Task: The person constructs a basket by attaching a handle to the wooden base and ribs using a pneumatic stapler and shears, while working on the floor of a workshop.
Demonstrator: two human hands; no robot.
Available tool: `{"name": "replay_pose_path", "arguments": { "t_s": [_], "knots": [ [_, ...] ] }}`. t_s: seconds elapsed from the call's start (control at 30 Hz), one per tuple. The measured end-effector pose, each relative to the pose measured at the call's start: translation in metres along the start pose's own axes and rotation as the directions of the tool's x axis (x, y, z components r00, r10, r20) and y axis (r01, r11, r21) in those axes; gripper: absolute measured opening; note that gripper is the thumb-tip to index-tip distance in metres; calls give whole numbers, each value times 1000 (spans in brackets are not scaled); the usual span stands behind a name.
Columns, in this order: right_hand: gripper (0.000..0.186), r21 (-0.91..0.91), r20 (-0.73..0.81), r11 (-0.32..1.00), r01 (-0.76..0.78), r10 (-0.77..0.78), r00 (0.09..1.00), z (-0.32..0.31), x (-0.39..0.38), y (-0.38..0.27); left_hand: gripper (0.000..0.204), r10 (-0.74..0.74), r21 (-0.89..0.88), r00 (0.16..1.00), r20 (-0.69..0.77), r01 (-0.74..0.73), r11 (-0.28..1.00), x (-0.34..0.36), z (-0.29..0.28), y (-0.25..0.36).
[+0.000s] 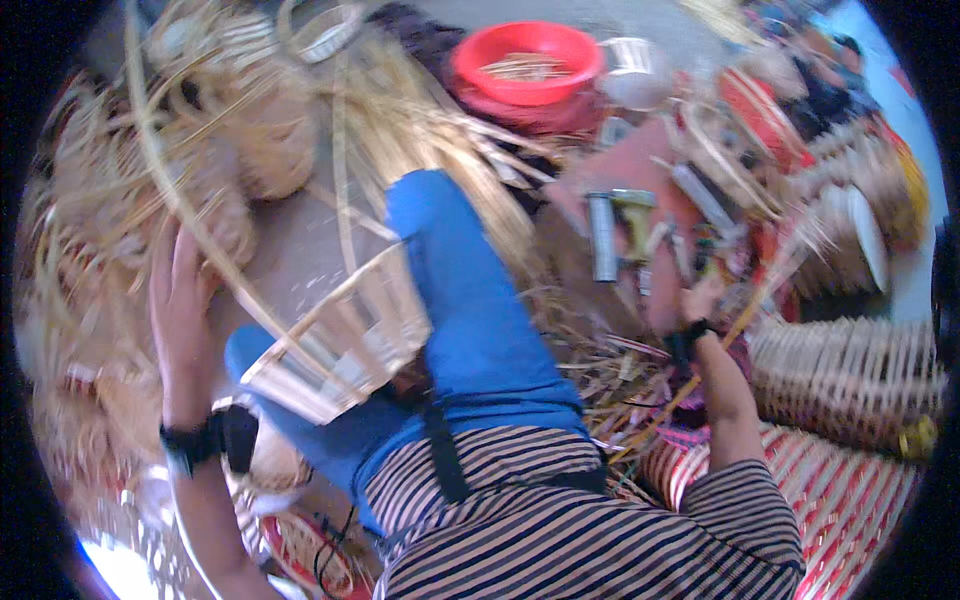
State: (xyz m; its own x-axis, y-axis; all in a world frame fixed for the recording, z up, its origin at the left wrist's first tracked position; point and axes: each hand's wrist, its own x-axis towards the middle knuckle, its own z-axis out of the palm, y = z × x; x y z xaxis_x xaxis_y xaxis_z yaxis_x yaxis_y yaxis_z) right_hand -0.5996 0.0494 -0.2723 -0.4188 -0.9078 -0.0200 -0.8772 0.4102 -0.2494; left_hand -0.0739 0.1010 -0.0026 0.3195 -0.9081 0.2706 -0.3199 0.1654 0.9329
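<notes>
A small, pale, partly woven basket (340, 345) rests tilted on my lap, with long flat strips rising from it. One long cane strip (165, 165) runs up past my left hand (183, 275). That hand is blurred, its fingers stretched out and apart beside the strip; whether they touch it I cannot tell. Off to the right, my right hand (685, 295) reaches among small tools and scraps, near a grey cylindrical object (602, 236) and a yellowish-green one (636, 222). Motion smears its fingers, so what it holds, if anything, does not show.
A red basin (528, 65) with short sticks stands at the far middle, near loose pale strips (420, 110). Several woven baskets (275, 140) crowd the left. At right lie a ribbed basket (850, 375) and red-and-white weaving (810, 500).
</notes>
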Motion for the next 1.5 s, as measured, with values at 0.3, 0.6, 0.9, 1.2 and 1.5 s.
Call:
{"name": "replay_pose_path", "arguments": {
  "t_s": [0.3, 0.6, 0.9, 1.2, 1.5],
  "knots": [
    [56, 252, -156, 927, 278, -245, 957, -45, 11, -64, 43, -350, -390, 936, -46, 306, 869, 55, 2, 51],
    [61, 285, -16, -59, 957, -998, -57, -143, -100, -273, 38, -216, -639, 974, 61, 205, 741, -14, -18, 82],
    [24, 304, 249, -297, 905, -892, -376, -100, -153, -307, 50, -44, -778, 968, -247, -171, 605, -54, -94, -25],
    [46, -195, -112, -366, 910, -913, -391, -244, -123, -417, 51, -107, -810, 966, -234, -132, 572, -48, -65, -26],
    [40, -806, -583, -287, 518, 229, -779, -348, -203, -547, 51, 200, -743, 964, 178, -1, 669, -43, -68, -19]
  ]
}}
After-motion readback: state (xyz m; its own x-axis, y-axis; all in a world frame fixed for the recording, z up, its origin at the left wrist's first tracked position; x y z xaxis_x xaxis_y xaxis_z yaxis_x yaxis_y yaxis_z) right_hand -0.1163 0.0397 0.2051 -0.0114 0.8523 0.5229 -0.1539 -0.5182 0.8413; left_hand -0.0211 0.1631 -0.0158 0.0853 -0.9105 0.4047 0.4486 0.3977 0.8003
